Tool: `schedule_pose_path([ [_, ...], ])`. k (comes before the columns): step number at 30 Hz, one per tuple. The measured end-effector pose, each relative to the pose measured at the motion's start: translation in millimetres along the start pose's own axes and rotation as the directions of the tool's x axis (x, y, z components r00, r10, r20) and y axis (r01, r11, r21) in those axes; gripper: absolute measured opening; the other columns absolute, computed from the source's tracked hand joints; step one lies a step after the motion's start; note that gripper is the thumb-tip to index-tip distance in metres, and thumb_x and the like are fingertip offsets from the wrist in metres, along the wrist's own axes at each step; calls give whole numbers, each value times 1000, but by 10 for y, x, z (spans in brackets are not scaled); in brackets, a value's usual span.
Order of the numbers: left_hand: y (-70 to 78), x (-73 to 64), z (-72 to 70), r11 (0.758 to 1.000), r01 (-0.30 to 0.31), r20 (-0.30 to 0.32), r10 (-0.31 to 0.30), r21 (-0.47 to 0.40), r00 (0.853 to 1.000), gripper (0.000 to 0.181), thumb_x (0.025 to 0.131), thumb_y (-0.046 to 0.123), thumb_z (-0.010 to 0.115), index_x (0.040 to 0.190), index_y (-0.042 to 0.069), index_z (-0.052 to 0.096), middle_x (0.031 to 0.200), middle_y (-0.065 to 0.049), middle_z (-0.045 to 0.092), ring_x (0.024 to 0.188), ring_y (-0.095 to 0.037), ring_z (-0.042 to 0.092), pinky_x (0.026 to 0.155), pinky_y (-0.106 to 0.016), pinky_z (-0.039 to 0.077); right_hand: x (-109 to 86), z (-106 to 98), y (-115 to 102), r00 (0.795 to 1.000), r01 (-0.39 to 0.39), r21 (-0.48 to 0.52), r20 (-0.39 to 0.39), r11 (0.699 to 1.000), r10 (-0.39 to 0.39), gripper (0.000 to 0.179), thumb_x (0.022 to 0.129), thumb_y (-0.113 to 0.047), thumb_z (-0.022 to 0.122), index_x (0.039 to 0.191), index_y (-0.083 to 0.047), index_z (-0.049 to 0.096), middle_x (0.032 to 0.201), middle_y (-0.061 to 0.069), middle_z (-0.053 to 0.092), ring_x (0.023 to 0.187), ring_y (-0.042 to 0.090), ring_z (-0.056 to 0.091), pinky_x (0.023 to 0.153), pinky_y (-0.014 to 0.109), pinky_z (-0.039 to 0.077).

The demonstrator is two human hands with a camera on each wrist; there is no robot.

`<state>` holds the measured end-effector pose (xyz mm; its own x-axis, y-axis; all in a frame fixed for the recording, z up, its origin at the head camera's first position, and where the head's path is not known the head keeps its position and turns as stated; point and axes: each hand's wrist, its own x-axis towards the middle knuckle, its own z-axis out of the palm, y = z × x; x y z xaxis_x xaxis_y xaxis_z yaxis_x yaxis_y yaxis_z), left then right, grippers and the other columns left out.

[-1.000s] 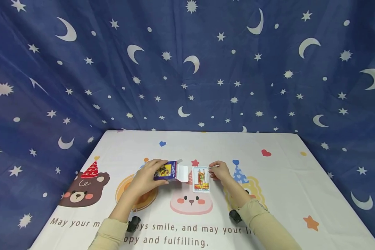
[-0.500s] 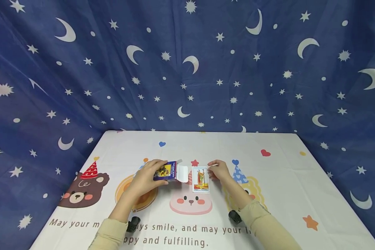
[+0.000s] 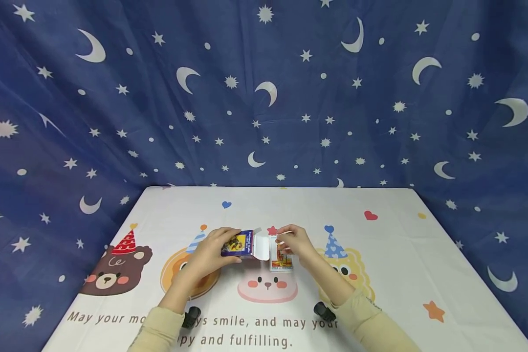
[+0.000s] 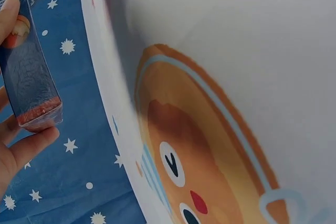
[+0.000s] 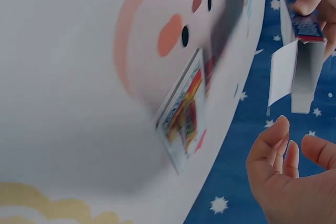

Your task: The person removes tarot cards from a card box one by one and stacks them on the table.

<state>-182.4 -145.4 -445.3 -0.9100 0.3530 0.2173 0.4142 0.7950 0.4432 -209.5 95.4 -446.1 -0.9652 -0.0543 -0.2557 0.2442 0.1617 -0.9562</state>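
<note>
My left hand [image 3: 212, 250] grips a dark blue tarot card box [image 3: 238, 244] between thumb and fingers, raised off the table in both wrist views. The box's open end faces right, its white flap [image 3: 261, 247] folded out; inside, the right wrist view shows grey shadow. Just right of the flap, a stack of tarot cards [image 3: 281, 264] lies face up on the table, a robed figure on the top card. My right hand [image 3: 296, 241] hovers over the stack's upper part, partly covering it in the head view. Its fingers [image 5: 270, 145] are loosely bent, holding nothing.
A white tablecloth [image 3: 391, 274] printed with cartoon animals and lettering covers the table. Behind it hangs a blue curtain [image 3: 286, 112] with moons and stars. A black wrist camera [image 3: 324, 312] sits below the right forearm, another [image 3: 191, 318] by the left.
My right hand has moved left, from beside the card stack to above it, close to the flap. The left hand and box have shifted slightly right. The stack stays on the table.
</note>
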Motion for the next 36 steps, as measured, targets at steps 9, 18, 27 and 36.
schedule_pose_path([
  [9, 11, -2, 38, 1000, -11, 1, 11, 8, 1000, 74, 67, 34, 84, 133, 17, 55, 132, -7, 55, 123, -29, 50, 101, -48, 44, -55, 144, 4, 998, 6, 31, 60, 999, -8, 16, 86, 1, 57, 102, 6, 57, 80, 13, 66, 54, 10, 57, 54, 21, 54],
  [18, 28, 12, 66, 1000, -16, 15, 16, 3, 1000, 73, 67, 34, 84, 133, 17, 55, 133, -6, 55, 125, -29, 49, 102, -48, 44, -60, 241, 25, 993, 8, 57, 119, 998, -14, 19, 83, 1, 61, 99, 7, 56, 70, 7, 63, 50, 8, 58, 52, 24, 56],
  [27, 34, 26, 75, 998, -56, -12, 57, 28, 998, 74, 65, 33, 85, 131, 16, 56, 130, -8, 57, 123, -29, 51, 101, -48, 44, -37, 324, 47, 992, 9, 36, 129, 999, -13, 18, 84, -3, 64, 97, 5, 55, 68, 6, 61, 48, 8, 57, 48, 23, 54],
  [36, 46, 35, 85, 997, -55, -6, 56, 49, 998, 76, 65, 35, 84, 132, 16, 55, 131, -7, 56, 124, -29, 50, 101, -50, 44, -9, 356, 57, 990, 7, 36, 140, 999, -12, 19, 82, 1, 60, 97, 6, 51, 64, 5, 60, 44, 8, 56, 47, 24, 54],
])
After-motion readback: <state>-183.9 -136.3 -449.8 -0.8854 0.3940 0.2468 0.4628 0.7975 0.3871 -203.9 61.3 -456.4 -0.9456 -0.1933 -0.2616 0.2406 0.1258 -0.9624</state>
